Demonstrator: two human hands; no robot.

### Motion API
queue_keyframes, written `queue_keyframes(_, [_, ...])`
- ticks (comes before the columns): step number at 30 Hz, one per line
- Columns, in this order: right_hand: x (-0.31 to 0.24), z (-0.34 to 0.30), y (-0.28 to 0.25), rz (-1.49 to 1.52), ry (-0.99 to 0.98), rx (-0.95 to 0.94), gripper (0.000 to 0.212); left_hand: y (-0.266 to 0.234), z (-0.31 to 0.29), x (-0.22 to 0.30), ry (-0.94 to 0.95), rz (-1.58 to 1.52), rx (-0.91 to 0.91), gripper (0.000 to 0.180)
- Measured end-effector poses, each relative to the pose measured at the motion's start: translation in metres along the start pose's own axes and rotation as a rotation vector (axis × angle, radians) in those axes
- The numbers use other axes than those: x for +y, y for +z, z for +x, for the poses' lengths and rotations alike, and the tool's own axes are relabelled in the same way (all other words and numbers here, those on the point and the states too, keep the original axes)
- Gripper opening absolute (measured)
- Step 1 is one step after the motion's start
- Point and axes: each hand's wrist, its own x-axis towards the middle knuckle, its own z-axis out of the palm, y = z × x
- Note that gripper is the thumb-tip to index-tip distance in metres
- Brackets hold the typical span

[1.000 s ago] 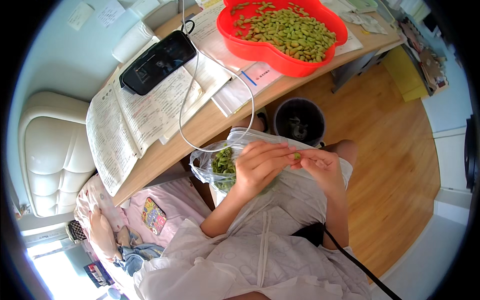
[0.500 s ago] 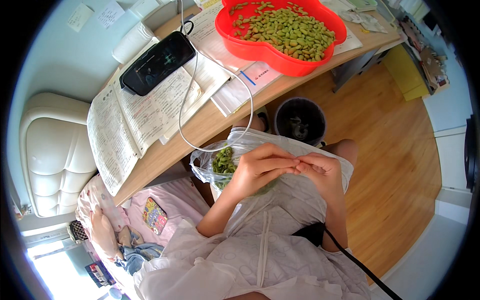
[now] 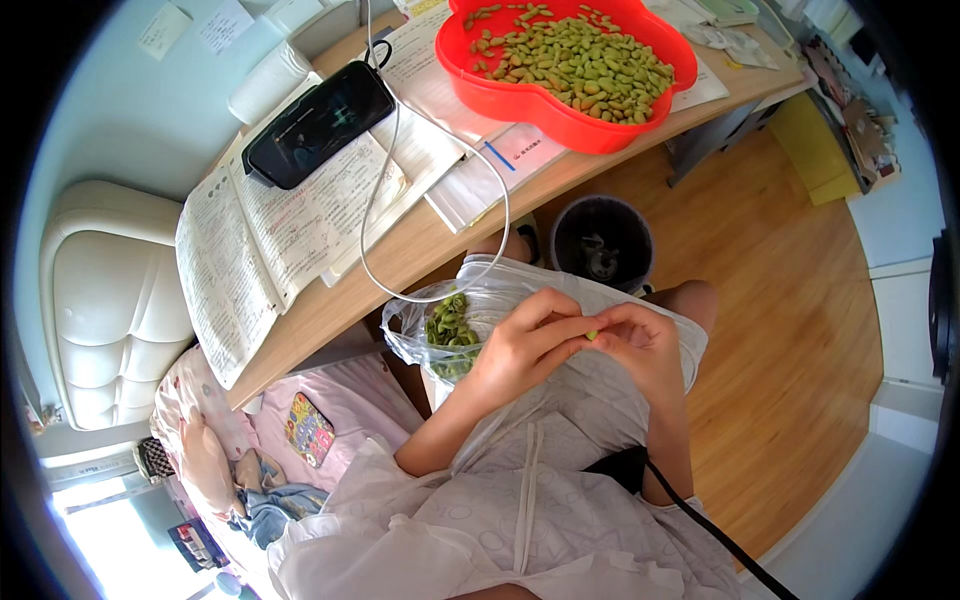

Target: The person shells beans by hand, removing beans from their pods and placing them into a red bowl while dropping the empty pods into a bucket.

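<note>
Meeting at the fingertips above the lap, the bare left hand [image 3: 527, 338] and the bare right hand [image 3: 642, 340] are curled toward each other, with thumbs and forefingers nearly closed. Between these tips a small green bean-like piece [image 3: 592, 335] is pinched; only a sliver of it is exposed, and by which hand it is more firmly held cannot be told. The lap is covered by a pale, faintly patterned garment [image 3: 520, 490].

Just beside the left hand, a clear, crumpled plastic bag [image 3: 402, 330] is seen, in which flattened green pods [image 3: 450, 322] are heaped. Beyond the knees, a dark round bin [image 3: 568, 255] is stood on the wooden floor [image 3: 775, 310].

Along the light-brown wooden desk [image 3: 400, 268], a bright red plastic tray [image 3: 565, 132] with a lobed rim is set near the edge, and its bottom is largely covered by loose green beans [image 3: 590, 72]. Farther left, a black rectangular screen device [image 3: 325, 122] is propped over open, handwritten notebook pages [image 3: 228, 240], and a white cable [image 3: 505, 215] is looped past the desk's edge. On the pink bedding [image 3: 365, 400], a rectangular object with a multicoloured pattern [image 3: 310, 430] is laid.
</note>
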Motion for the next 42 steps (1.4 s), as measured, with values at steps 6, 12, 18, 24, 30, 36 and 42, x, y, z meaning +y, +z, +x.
queue_keyframes(6, [0.005,-0.001,-0.004,0.194,0.044,-0.038,0.013,0.009,0.004,-0.006,0.204,0.001,0.087,0.033])
queue_keyframes(12, [0.022,-0.003,-0.006,0.326,0.026,0.053,0.011,0.013,0.001,0.001,0.120,0.059,0.048,0.035])
queue_keyframes(18, [0.020,-0.001,-0.003,0.290,0.132,0.101,0.008,0.020,-0.003,-0.001,0.046,0.028,0.072,0.038])
queue_keyframes(24, [0.027,0.003,-0.003,0.363,0.189,0.111,0.007,0.027,-0.005,-0.006,0.043,0.076,0.129,0.041])
queue_keyframes(30, [0.027,0.004,-0.005,0.392,0.239,0.064,0.007,0.029,-0.008,-0.010,0.098,0.174,0.157,0.040])
queue_keyframes(36, [0.018,0.005,-0.004,0.391,0.236,0.116,0.009,0.020,-0.004,-0.011,0.013,0.048,0.076,0.035])
queue_keyframes(42, [0.019,0.010,0.000,0.284,0.046,0.125,0.012,0.018,-0.004,-0.009,-0.212,-0.053,0.087,0.029])
